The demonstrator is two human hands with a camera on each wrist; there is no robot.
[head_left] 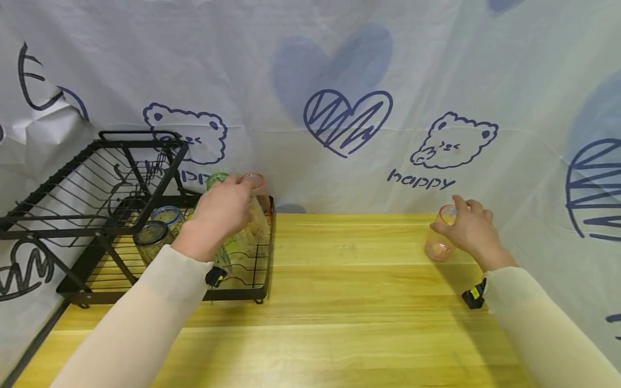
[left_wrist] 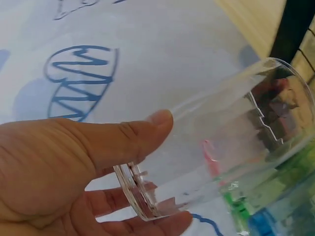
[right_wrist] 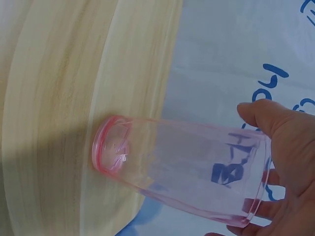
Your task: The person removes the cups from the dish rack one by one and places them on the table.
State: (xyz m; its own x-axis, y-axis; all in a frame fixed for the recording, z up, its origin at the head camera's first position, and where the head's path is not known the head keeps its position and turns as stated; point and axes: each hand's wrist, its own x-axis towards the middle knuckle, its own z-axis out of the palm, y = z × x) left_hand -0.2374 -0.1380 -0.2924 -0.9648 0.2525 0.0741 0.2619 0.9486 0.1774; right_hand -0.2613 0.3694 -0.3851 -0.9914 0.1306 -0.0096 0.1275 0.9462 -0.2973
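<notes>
A clear glass (left_wrist: 211, 142) is gripped near its thick base by my left hand (left_wrist: 74, 172), thumb on one side and fingers on the other. In the head view my left hand (head_left: 216, 215) is over the right part of the black rack (head_left: 264, 269), with the clear glass (head_left: 258, 226) tilted below it. Beside it in the rack stand a green-rimmed glass (head_left: 216, 178) and a red-rimmed glass (head_left: 252, 180). At the right, my right hand (head_left: 473, 229) holds a pink glass (head_left: 439, 245) around its rim; the right wrist view shows the hand (right_wrist: 285, 162) at the pink glass's (right_wrist: 182, 162) rim end.
A blue-rimmed glass (head_left: 167, 214) and a dark-rimmed glass (head_left: 152, 237) stand in the rack's lower level, under its raised wire shelf (head_left: 97, 178). A printed cloth (head_left: 335, 178) hangs behind the wooden table (head_left: 339, 302).
</notes>
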